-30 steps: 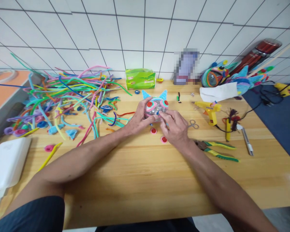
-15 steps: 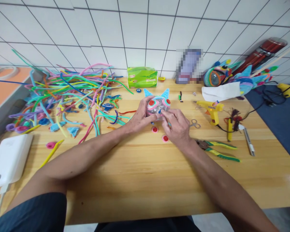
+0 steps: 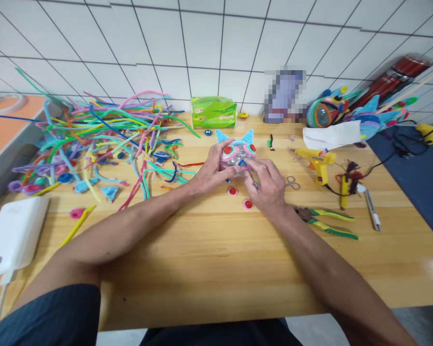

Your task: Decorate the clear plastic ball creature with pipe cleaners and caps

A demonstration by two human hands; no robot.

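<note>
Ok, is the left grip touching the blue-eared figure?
Touching. The head view shows the left grip against the side of the blue-eared figure, its thumb across the lower front.

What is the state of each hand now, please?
Left hand: curled around the blue-eared craft figure, holding it.
Right hand: fingers bent at the blue V-shaped piece on its front; whether they grip it cannot be told.
</note>
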